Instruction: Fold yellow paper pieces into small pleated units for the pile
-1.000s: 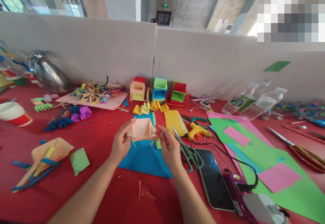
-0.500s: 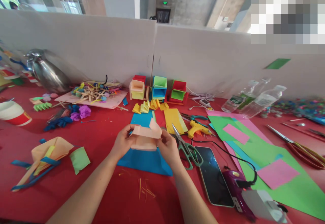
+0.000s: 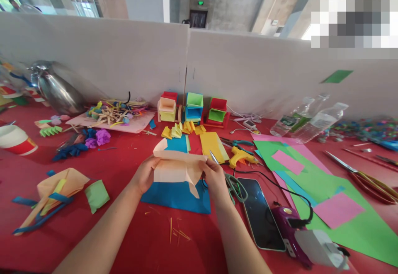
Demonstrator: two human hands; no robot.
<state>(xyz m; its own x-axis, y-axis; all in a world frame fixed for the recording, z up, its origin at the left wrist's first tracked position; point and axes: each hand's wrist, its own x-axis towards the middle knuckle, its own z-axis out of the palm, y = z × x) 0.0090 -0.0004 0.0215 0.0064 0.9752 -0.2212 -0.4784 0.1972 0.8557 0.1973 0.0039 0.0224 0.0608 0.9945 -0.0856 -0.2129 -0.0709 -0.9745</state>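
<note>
A folded peach paper (image 3: 171,169) is stretched between my two hands above a blue sheet (image 3: 174,199). My left hand (image 3: 145,175) pinches its left end, and my right hand (image 3: 215,178) pinches its right end. One flap sticks up at the left, and another hangs down near the right. Green-handled scissors (image 3: 236,189) lie just right of my right hand, partly hidden by it. Behind the paper are a yellow sheet (image 3: 213,146) and small folded yellow pieces (image 3: 176,130).
Colored paper boxes (image 3: 194,106) stand by the white partition. A yellow glue gun (image 3: 242,157), a black phone (image 3: 263,216), a purple device (image 3: 287,232) and green sheets (image 3: 351,232) lie right. A paper cup (image 3: 15,139) and a metal jug (image 3: 59,89) stand left.
The peach paper has been opened out wider and turned, with a flap now up at the left and another down at the right. My right hand has moved slightly right.
</note>
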